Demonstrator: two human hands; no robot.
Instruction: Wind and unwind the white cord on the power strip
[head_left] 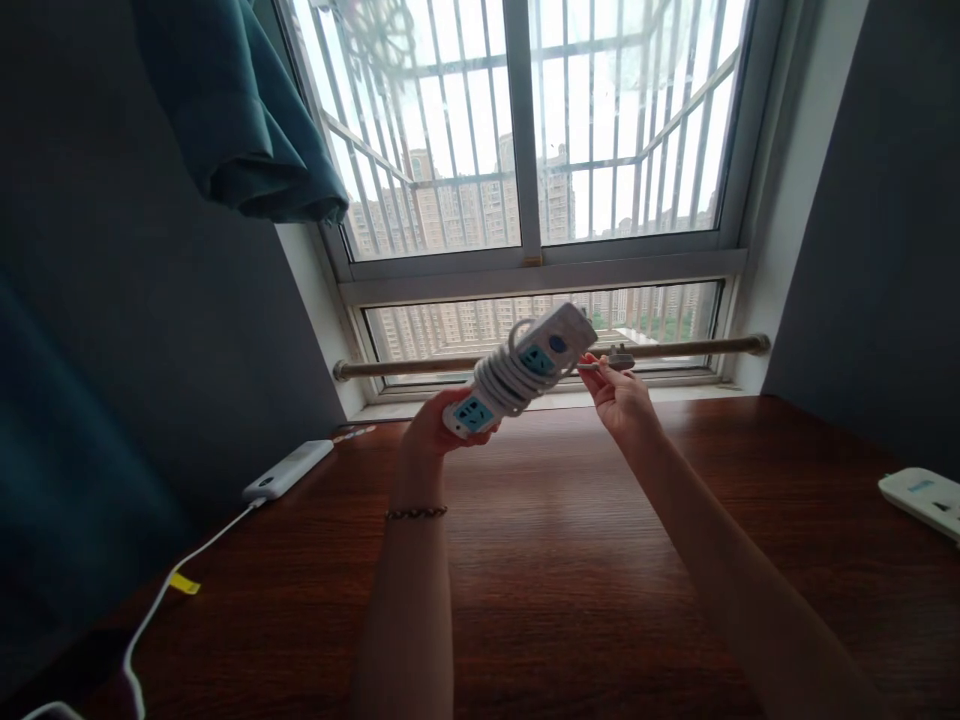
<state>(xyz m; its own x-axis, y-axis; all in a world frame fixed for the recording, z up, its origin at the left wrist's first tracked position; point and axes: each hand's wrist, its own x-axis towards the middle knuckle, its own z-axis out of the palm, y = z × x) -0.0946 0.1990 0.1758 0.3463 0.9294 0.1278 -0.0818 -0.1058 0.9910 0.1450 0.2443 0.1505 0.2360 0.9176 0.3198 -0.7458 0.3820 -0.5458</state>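
A white power strip (551, 342) with blue socket faces is held up above the wooden table (555, 560), its white cable (504, 377) wound around its middle. My left hand (433, 428) grips the strip's lower end from underneath; a braided band sits on that wrist. My right hand (621, 397) pinches the cable's free end just behind the grey plug (619, 357), right of the strip. Both arms reach forward toward the window.
A white power bank (288, 470) lies at the table's left edge, with a white cord (161, 600) trailing toward me. Another white power strip (924, 497) rests at the far right. A metal rail (690, 347) runs along the window; a teal curtain (240, 120) hangs upper left.
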